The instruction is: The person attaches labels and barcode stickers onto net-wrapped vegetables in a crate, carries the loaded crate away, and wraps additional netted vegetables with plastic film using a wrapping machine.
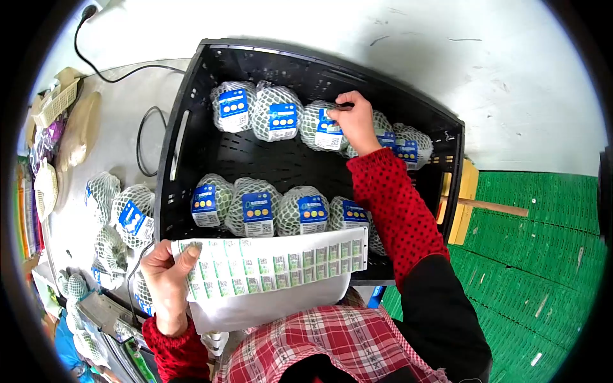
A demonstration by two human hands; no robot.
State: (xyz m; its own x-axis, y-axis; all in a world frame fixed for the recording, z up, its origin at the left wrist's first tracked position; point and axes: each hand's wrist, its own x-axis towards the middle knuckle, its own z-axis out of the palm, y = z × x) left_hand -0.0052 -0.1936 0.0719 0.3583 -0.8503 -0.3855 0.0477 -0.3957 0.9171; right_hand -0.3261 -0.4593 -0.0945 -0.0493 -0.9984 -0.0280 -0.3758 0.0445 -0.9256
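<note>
My left hand point(169, 279) grips the left end of a white sheet of stickers point(274, 263), thumb on top, printed with rows of small green labels. My right hand point(354, 119) reaches into a black plastic crate point(306, 59), fingers pinched together at the blue and white tag of a net-wrapped bundle point(322, 137) in the far row. What is between those fingertips is too small to make out. More bundles in white foam netting, such as this one point(276, 113), stand along the far side. A near row includes another tagged bundle point(254, 207), partly overlapped by the sheet.
More netted bundles point(133, 210) lie on the grey table left of the crate, beside a black cable point(142, 143). A cream basket point(57, 105) is at far left. Green slatted flooring point(530, 255) and a yellow piece with a wooden handle point(495, 207) are at right.
</note>
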